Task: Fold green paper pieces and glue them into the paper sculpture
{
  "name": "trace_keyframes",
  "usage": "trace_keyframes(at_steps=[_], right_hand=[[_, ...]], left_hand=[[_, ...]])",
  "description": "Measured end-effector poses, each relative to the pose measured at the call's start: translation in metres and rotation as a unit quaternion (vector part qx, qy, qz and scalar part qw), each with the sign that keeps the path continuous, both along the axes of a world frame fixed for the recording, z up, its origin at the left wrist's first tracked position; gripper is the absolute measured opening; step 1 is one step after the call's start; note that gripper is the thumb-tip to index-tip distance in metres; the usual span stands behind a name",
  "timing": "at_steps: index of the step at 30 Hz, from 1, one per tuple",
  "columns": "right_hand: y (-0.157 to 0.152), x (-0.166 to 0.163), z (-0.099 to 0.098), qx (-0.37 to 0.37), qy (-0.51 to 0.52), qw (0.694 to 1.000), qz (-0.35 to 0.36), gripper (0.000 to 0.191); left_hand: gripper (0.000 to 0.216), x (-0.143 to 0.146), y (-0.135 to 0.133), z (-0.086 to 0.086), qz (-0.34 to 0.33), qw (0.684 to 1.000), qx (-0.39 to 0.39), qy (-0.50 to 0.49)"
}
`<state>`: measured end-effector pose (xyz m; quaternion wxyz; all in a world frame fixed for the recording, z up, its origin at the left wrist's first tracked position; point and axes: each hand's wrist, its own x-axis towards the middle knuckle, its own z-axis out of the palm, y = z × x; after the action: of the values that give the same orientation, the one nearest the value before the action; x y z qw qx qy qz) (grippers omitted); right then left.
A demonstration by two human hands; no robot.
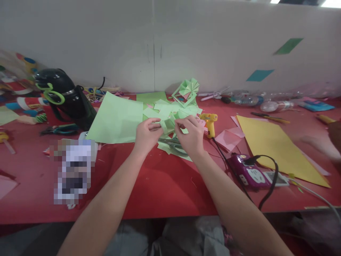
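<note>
Both of my hands meet over the middle of the red table (pixel 160 185). My left hand (pixel 146 134) and my right hand (pixel 190 137) pinch a small folded piece of light green paper (pixel 167 125) between their fingertips, fingers closed on it from either side. Under the hands lie scissors (pixel 173 144) on green paper scraps (pixel 170 149). A large light green sheet (pixel 115 119) lies just left of my left hand. Behind the hands sit more green cut pieces and a folded green paper shape (pixel 188 90) near the wall.
A yellow glue gun (pixel 210 122) stands right of my right hand, its cord running to a purple power strip (pixel 249 174). A big yellow sheet (pixel 277 147) and pink papers (pixel 229 137) lie right. A black bottle (pixel 65 96) and craft clutter sit left. Another person's blurred hand (pixel 319 144) shows at far right.
</note>
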<state>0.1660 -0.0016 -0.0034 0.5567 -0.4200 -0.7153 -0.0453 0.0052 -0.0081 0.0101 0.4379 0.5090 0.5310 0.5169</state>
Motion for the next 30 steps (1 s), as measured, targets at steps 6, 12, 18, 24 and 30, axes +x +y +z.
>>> trace_keyframes(at_steps=[6,12,18,24,30], right_hand=[[-0.001,-0.006,-0.004,-0.015,-0.018,0.998,0.053,0.017],[-0.003,-0.008,-0.005,0.008,-0.04,0.997,0.067,0.017],[-0.004,-0.008,-0.008,0.005,-0.075,0.994,0.079,0.022],[-0.005,-0.009,-0.008,0.026,-0.1,0.991,0.081,0.023],[-0.005,-0.009,-0.007,0.009,-0.113,0.989,0.094,0.025]], left_hand=[[0.04,-0.001,0.003,-0.007,-0.008,1.0,0.004,-0.024],[0.04,-0.002,0.003,-0.007,-0.007,1.0,-0.006,-0.027],[0.042,-0.004,0.004,-0.008,-0.012,0.999,0.004,-0.031],[0.041,-0.003,0.004,-0.007,-0.014,0.999,-0.001,-0.04],[0.038,-0.004,0.007,-0.012,-0.015,0.998,0.012,-0.062]])
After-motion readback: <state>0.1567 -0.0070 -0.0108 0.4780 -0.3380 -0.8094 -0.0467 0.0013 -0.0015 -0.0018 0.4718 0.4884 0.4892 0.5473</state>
